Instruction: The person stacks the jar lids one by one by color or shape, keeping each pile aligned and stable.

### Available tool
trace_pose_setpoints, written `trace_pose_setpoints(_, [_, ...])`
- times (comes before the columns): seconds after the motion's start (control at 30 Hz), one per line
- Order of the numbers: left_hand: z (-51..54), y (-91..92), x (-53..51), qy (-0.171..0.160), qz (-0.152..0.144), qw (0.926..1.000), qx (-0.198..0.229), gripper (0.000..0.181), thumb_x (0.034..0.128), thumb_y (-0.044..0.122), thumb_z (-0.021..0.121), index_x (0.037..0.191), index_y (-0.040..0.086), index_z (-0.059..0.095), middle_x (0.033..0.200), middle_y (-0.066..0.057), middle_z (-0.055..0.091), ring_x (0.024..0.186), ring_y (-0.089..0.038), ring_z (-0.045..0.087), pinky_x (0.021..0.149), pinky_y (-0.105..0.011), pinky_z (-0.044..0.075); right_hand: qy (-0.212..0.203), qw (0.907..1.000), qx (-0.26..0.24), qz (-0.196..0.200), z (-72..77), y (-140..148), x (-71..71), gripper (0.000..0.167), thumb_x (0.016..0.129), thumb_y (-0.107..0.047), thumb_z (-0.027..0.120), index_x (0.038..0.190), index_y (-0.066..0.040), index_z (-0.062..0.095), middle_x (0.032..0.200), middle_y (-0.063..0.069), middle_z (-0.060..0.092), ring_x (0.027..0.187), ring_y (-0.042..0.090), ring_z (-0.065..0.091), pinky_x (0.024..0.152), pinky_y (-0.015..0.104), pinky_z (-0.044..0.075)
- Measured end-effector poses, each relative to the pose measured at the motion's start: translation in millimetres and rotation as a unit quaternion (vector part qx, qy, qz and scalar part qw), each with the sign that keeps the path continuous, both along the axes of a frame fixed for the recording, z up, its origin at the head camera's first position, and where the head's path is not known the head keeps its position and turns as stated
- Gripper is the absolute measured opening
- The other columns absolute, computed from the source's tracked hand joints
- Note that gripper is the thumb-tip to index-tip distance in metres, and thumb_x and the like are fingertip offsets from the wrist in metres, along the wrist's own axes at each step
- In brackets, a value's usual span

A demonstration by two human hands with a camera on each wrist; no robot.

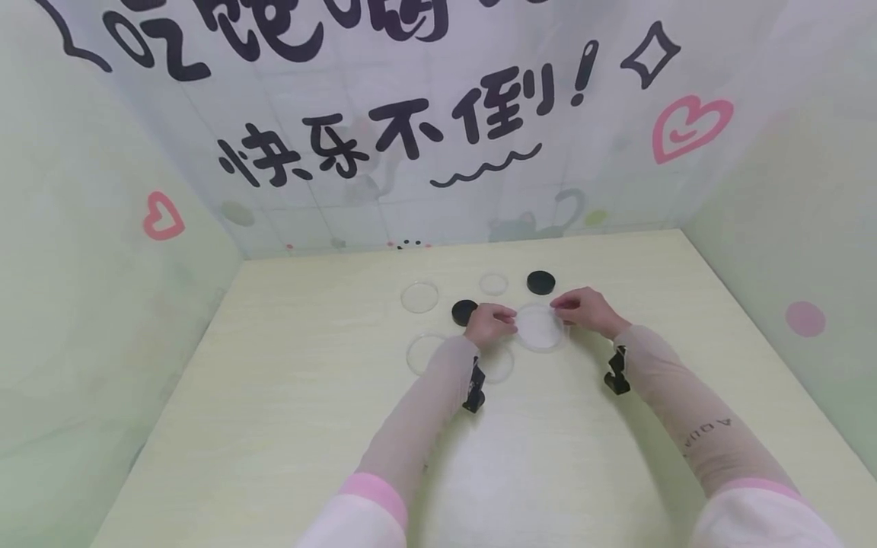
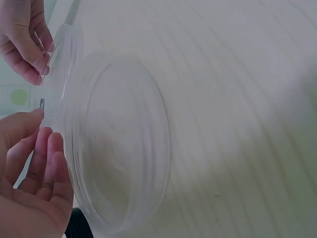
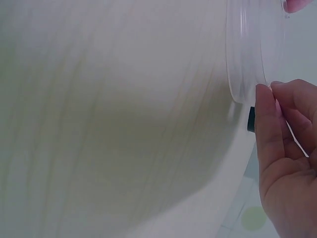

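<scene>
A clear, shallow round dish like a petri dish (image 1: 540,330) is between the two hands near the back of the table. My left hand (image 1: 490,326) pinches its left edge with thumb and fingertips; in the left wrist view the see-through rim is hard to make out there. On the far right side, my right hand (image 1: 591,310) pinches the rim between thumb and forefinger, as the right wrist view shows. Below the left hand lies another clear dish (image 2: 166,134), partly covered by the arm in the head view. A black round disc (image 1: 463,313) is just behind the left hand.
Toward the back lie a clear dish (image 1: 419,297), a smaller clear dish (image 1: 493,285) and a second black disc (image 1: 541,282). One more clear dish (image 1: 409,358) is partly hidden by the left sleeve. Printed cloth walls (image 1: 342,205) stand behind and beside the pale wooden table (image 1: 274,396).
</scene>
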State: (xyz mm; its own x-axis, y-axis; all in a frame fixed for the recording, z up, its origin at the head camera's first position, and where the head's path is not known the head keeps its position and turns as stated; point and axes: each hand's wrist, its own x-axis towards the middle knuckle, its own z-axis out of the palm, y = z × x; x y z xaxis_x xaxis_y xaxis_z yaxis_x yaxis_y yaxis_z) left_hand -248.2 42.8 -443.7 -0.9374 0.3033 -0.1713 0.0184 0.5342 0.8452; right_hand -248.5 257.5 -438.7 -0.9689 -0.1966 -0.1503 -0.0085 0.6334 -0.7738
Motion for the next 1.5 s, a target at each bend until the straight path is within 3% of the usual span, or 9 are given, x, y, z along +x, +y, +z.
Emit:
trace_pose_setpoints(0.2, [2.7, -0.2, 0.1, 0.006, -0.012, 0.9999, -0.011, 0.028, 0.0754, 0.007, 0.067, 0.104, 0.006, 0.065, 0.089, -0.005, 0.066, 0.083, -0.014, 0.060, 0.073, -0.016, 0.044, -0.003, 0.9999, -0.012, -0.003, -0.1, 2, 0.7, 0.025, 0.083, -0.001, 0.056, 0.104, 0.012, 0.057, 0.094, 0.022, 0.060, 0.075, 0.013, 0.058, 0.067, 0.025, 0.052])
trace_pose_setpoints(0.37, [5.3, -4.3, -3.0, 0.016, -0.024, 0.9995, -0.009, 0.029, 0.0751, 0.009, 0.068, 0.104, 0.007, 0.065, 0.088, -0.004, 0.066, 0.082, -0.012, 0.058, 0.069, -0.016, 0.043, -0.001, 0.9999, -0.013, -0.004, 3.9, 2, 1.4, 0.025, 0.083, -0.001, 0.056, 0.104, 0.013, 0.057, 0.095, 0.024, 0.060, 0.077, 0.020, 0.060, 0.066, 0.026, 0.052])
trace_pose_setpoints(0.57, [22.6, -14.1, -3.1, 0.004, -0.030, 0.9995, 0.001, 0.030, 0.0775, 0.006, 0.066, 0.107, 0.005, 0.063, 0.092, -0.009, 0.065, 0.088, -0.018, 0.058, 0.071, -0.020, 0.045, 0.000, 0.9998, -0.020, 0.000, 10.4, 1, 1.7, 0.026, 0.085, -0.002, 0.055, 0.107, 0.012, 0.055, 0.098, 0.026, 0.058, 0.081, 0.027, 0.060, 0.067, 0.028, 0.052])
trace_pose_setpoints(1.0, [47.0, -51.4, -17.0, 0.016, -0.038, 0.9991, 0.006, 0.033, 0.0806, 0.010, 0.064, 0.113, 0.003, 0.060, 0.099, -0.010, 0.063, 0.097, -0.020, 0.055, 0.083, -0.028, 0.044, 0.007, 0.9989, -0.035, 0.031, 26.6, -22, -3.9, 0.027, 0.087, -0.007, 0.054, 0.108, 0.011, 0.056, 0.100, 0.027, 0.057, 0.088, 0.037, 0.057, 0.070, 0.031, 0.052])
trace_pose_setpoints(1.27, [58.3, -76.0, -22.7, 0.030, -0.044, 0.9986, -0.007, 0.033, 0.0800, 0.008, 0.064, 0.112, 0.001, 0.060, 0.098, -0.010, 0.064, 0.095, -0.020, 0.056, 0.080, -0.027, 0.045, 0.015, 0.9972, -0.042, 0.060, 34.7, -43, -6.7, 0.028, 0.087, -0.008, 0.055, 0.107, 0.011, 0.056, 0.097, 0.027, 0.057, 0.088, 0.039, 0.056, 0.069, 0.032, 0.052])
trace_pose_setpoints(1.5, [66.0, -99.6, -21.5, 0.026, -0.046, 0.9986, 0.000, 0.032, 0.0802, 0.007, 0.063, 0.111, 0.001, 0.060, 0.100, -0.011, 0.063, 0.094, -0.021, 0.057, 0.078, -0.028, 0.047, 0.023, 0.9941, -0.042, 0.098, 37.6, -69, -7.1, 0.026, 0.088, -0.007, 0.054, 0.106, 0.011, 0.057, 0.093, 0.027, 0.057, 0.088, 0.038, 0.057, 0.069, 0.032, 0.052])
